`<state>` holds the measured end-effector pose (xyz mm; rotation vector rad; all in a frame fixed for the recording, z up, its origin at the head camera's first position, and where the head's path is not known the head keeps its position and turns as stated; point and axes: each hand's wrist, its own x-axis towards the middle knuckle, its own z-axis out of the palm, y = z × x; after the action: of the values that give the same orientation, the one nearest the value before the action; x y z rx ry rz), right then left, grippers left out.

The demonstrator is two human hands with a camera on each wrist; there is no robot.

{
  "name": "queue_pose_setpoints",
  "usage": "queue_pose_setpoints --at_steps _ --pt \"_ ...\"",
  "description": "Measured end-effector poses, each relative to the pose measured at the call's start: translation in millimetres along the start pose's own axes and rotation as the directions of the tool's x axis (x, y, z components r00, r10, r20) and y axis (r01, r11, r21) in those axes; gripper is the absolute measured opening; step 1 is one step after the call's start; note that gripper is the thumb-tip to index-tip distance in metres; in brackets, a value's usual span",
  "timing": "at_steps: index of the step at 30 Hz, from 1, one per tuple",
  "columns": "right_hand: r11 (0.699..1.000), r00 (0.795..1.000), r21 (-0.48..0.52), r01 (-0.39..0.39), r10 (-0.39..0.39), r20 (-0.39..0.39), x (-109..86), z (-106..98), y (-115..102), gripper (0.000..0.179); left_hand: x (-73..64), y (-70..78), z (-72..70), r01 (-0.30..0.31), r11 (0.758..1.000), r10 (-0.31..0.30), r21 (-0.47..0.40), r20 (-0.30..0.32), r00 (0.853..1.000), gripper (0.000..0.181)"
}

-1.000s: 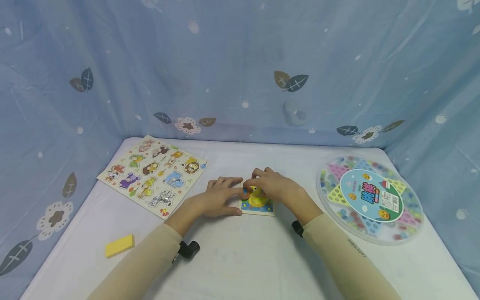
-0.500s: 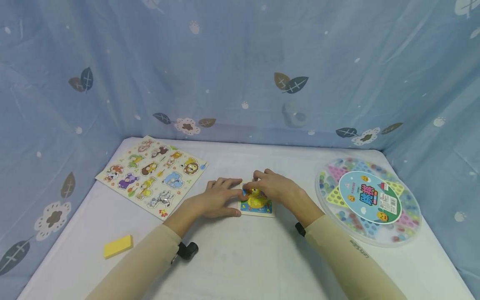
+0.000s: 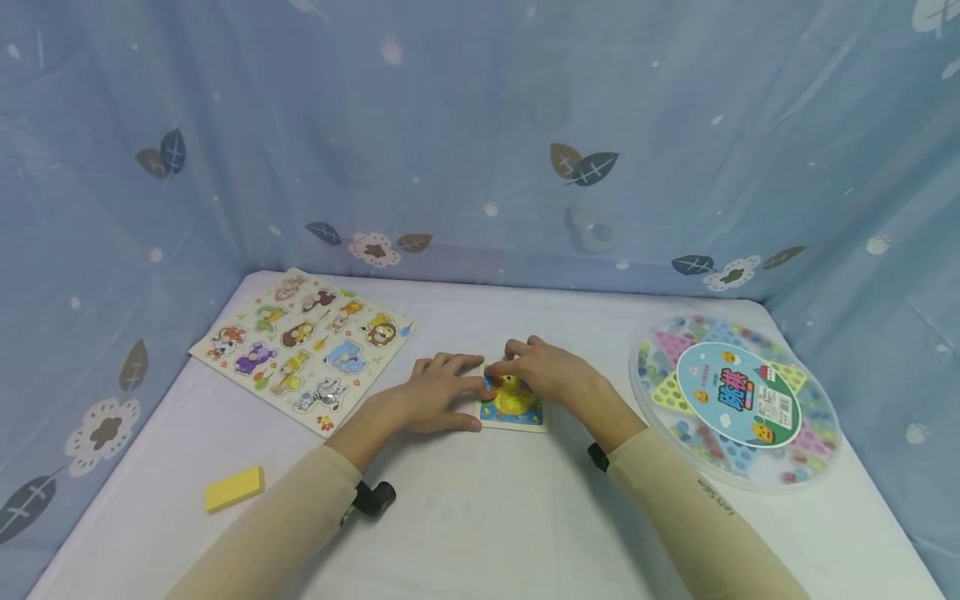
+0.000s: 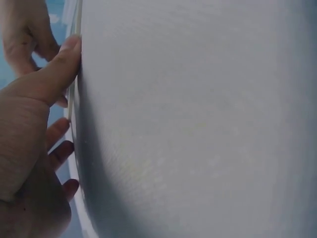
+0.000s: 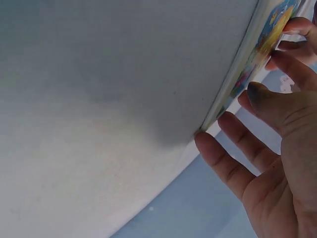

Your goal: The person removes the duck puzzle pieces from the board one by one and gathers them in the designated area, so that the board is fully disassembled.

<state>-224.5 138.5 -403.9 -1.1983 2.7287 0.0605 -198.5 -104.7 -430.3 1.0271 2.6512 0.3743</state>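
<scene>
A small square duck jigsaw puzzle [image 3: 513,404] lies flat on the white table, a yellow duck on a blue ground. My left hand [image 3: 435,396] rests at its left side, thumb at the near left corner and index finger on the upper left part. From the right, my right hand [image 3: 551,371] reaches over the puzzle's far right side, its index finger pressing near the duck's head. In the right wrist view, the other fingers of the right hand [image 5: 267,163] spread along the edge of the board. Part of the picture's top is hidden under the fingers.
An animal puzzle board [image 3: 307,346] lies at the back left. Nearer on that side is a yellow block [image 3: 234,489]. A round clear Chinese checkers box [image 3: 738,400] with coloured marbles stands at the right. A blue patterned curtain [image 3: 480,142] closes off the back and sides.
Both hands stay at the duck puzzle in nearly the same pose. The view has shifted very slightly; nothing on the table has visibly moved.
</scene>
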Motion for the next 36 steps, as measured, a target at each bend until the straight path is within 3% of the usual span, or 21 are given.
queue_pose_setpoints --at_steps 7,15,26,36 --pt "1.000 0.999 -0.019 0.024 -0.025 -0.025 1.6 1.1 -0.3 0.055 1.6 0.5 -0.9 0.012 0.999 -0.013 0.038 0.013 1.000 0.051" --pt "1.000 0.999 -0.018 0.021 -0.021 -0.034 0.8 4.9 1.6 0.052 2.9 1.0 3.3 0.005 0.999 -0.004 0.038 -0.015 1.000 0.049" --pt "0.999 0.992 0.006 0.054 -0.053 -0.115 -5.5 5.8 3.0 0.047 1.3 -0.1 -2.5 0.005 0.999 -0.005 0.040 -0.005 1.000 0.048" --pt "0.999 0.998 0.012 0.048 -0.047 -0.038 3.8 -5.7 -1.9 0.043 2.0 -1.4 -2.8 0.013 0.999 -0.013 0.037 0.003 1.000 0.054"
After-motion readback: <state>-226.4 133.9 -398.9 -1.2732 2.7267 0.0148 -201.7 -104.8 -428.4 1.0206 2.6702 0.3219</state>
